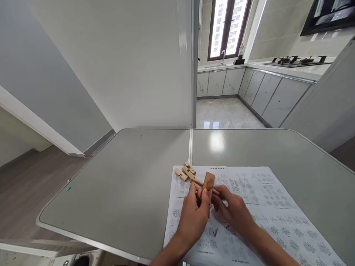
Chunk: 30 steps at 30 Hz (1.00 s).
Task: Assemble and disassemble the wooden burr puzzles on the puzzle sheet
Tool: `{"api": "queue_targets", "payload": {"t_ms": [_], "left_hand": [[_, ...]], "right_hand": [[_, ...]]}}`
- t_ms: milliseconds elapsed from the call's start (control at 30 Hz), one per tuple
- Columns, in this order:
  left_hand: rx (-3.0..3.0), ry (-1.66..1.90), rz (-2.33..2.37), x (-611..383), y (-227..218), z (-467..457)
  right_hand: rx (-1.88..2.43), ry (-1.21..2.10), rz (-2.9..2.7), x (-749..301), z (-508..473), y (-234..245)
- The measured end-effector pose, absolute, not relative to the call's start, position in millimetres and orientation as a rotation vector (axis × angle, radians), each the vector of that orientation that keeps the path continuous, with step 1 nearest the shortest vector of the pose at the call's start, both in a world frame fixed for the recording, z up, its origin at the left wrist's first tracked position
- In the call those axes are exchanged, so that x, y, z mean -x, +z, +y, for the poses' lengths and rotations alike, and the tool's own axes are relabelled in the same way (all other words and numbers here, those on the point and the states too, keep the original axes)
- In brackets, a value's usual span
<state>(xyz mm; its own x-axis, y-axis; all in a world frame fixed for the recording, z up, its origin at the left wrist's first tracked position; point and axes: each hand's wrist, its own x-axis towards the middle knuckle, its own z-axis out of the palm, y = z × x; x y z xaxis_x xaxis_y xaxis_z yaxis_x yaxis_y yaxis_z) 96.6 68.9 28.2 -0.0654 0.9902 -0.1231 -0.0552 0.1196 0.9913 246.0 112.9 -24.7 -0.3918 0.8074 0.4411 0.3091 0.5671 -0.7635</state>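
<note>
My left hand (194,216) is closed around a flat brown wooden piece (209,181) that stands upright between thumb and fingers. A thinner wooden stick (197,181) crosses behind it and sticks out to both sides. My right hand (232,207) pinches the right end of that stick with thumb and fingertips. Both hands are just above a printed sheet (257,192) covered with small line drawings. Several light notched wooden blocks (188,172) lie together at the sheet's upper left corner, beyond my left hand. My fingers hide how the held pieces fit together.
The grey table (119,192) has a seam running away from me and a pale rim. A small green bit (68,188) lies near its left edge. Past the table are a white wall panel (144,66) and a kitchen with cabinets (277,92) and a gas hob (299,61).
</note>
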Motion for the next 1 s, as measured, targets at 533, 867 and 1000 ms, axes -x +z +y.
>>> {"api": "queue_targets", "payload": {"t_ms": [533,867,1000], "left_hand": [[-0.855,1.244,1.112,-100,30,71],[-0.719,1.174,1.107,-98,27,69],[-0.735,1.186,1.123,-100,26,68]], "right_hand": [[0.868,0.685,-1.921,-247,114,-26],[0.882,0.684,-1.894,-248,112,-24],[0.894,0.658,-1.874,-247,112,-23]]}}
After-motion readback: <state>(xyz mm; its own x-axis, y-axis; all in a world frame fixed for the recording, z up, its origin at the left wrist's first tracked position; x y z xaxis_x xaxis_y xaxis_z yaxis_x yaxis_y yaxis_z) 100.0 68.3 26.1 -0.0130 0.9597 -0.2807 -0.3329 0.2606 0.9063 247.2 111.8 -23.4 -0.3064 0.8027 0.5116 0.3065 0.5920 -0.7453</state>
